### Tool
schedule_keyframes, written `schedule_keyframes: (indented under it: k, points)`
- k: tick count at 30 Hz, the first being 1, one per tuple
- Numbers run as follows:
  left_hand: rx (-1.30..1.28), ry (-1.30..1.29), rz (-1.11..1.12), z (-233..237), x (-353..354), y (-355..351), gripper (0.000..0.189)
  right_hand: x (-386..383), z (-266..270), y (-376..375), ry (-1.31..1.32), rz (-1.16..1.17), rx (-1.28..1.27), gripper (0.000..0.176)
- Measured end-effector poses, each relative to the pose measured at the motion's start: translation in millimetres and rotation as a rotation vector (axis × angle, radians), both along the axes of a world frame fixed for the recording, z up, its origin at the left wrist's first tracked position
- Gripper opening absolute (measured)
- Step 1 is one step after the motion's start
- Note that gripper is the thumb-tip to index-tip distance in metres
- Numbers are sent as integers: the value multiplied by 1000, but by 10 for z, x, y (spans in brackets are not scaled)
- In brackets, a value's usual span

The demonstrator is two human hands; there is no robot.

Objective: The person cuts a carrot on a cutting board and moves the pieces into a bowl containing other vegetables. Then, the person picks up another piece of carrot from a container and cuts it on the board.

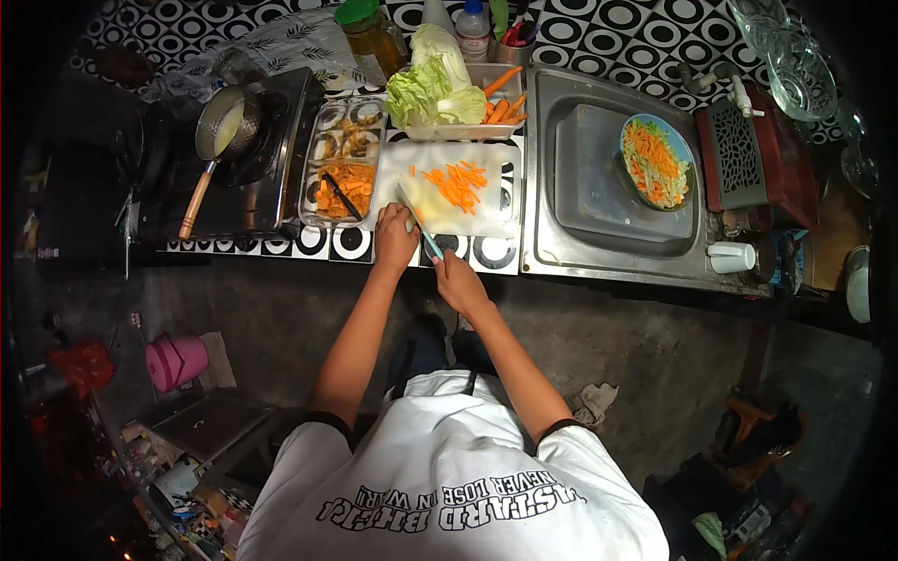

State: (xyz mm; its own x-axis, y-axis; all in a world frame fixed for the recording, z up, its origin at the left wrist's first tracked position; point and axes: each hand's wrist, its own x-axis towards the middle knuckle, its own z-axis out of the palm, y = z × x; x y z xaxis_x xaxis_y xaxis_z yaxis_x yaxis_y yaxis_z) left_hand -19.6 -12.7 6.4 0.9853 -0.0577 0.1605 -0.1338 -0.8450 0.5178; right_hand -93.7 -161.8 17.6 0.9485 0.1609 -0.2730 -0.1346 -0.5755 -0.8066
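My right hand (454,279) is closed round the blue-green handle of a knife (431,245), whose blade points up and left over the white cutting board (496,213). At the board's lower left edge, my left hand (397,233) has its fingers bent together beside the blade; whatever is under them is too small to make out. A pile of orange carrot strips (456,185) lies on the board to the right of the blade. Left of the board, a clear divided tray (306,178) holds orange pieces and a black utensil (342,196).
Behind the board, a container (458,132) holds cabbage (438,84) and whole carrots (503,82). A bowl of shredded vegetables (657,161) sits at the sink (552,245). On the left stove stands a pan (227,124). A white cup (731,257) is at the right.
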Motion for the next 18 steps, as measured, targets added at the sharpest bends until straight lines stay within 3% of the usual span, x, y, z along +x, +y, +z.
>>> schedule_keyframes:
  k: [6,11,13,15,18]
  points:
    - [34,63,28,140,5,-59,27,1,33,-126,-18,-29,32,35]
    - [223,208,133,226,51,-114,30,-11,157,-365,-23,-78,26,35]
    - [197,180,124,288,53,-113,30,-44,192,-442,0,-99,26,35]
    - [76,81,-25,271,65,-63,29,-75,212,-524,-17,-107,47,35]
    - [63,147,-65,221,79,-48,26,-135,201,-587,5,-117,33,34]
